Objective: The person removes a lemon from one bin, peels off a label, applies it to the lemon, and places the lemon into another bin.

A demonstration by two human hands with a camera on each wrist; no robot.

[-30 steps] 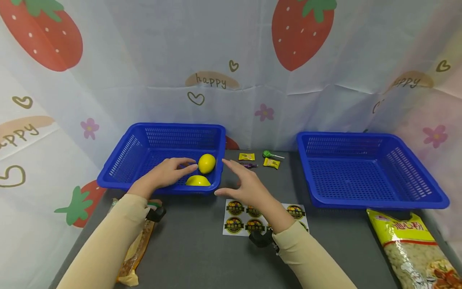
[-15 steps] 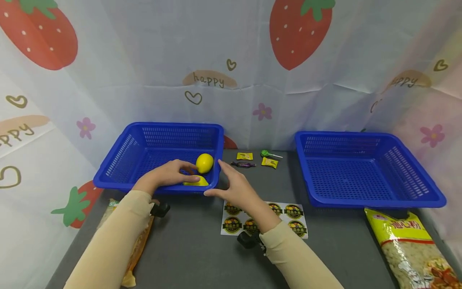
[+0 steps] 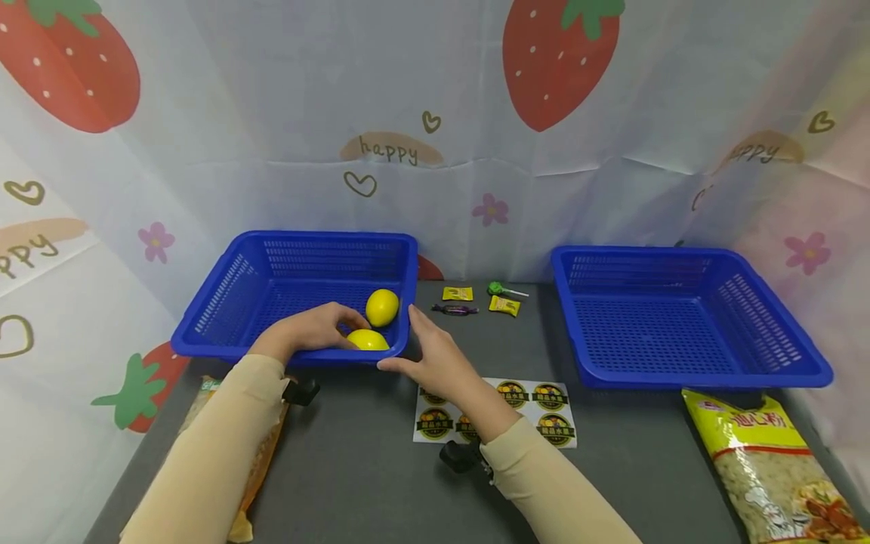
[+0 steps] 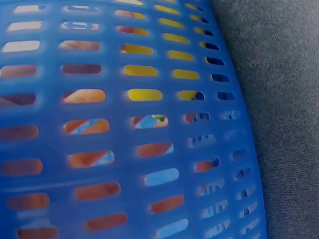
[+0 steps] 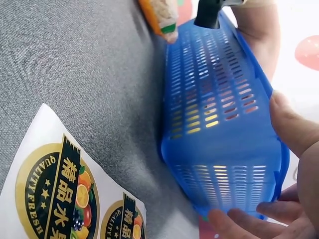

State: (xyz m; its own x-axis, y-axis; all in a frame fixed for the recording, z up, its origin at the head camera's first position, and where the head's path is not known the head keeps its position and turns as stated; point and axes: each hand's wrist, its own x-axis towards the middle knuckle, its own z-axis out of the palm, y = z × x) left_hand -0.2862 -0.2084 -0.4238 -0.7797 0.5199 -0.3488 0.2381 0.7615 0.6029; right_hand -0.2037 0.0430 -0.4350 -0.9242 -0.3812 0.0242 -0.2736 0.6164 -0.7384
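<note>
In the head view, two lemons lie in the right end of the left blue plastic basket [image 3: 306, 355]. My left hand [image 3: 313, 329] reaches over the near rim, its curved fingers and thumb gripping the left side of the nearer lemon [image 3: 369, 340]. The farther lemon [image 3: 382, 307] sits just behind it. Through the basket slots [image 4: 142, 94] in the left wrist view, yellow and parts of the fingers show. My right hand [image 3: 438, 359] holds the basket's near right corner. In the right wrist view, its thumb [image 5: 286, 117] lies at the rim and its fingers [image 5: 249, 221] against the wall.
A second blue basket [image 3: 700, 381] stands at the right, with a yellow-topped food bag [image 3: 768, 461] before it. Wrapped candies [image 3: 455, 310] and a green lollipop [image 3: 496, 289] lie between the baskets. A sticker sheet [image 5: 65, 189] and another food bag [image 3: 261, 465] lie nearer.
My left hand has dipped lower into the basket, its fingers closing on the nearer lemon. My right hand has come left onto the basket's corner. The view has shifted slightly.
</note>
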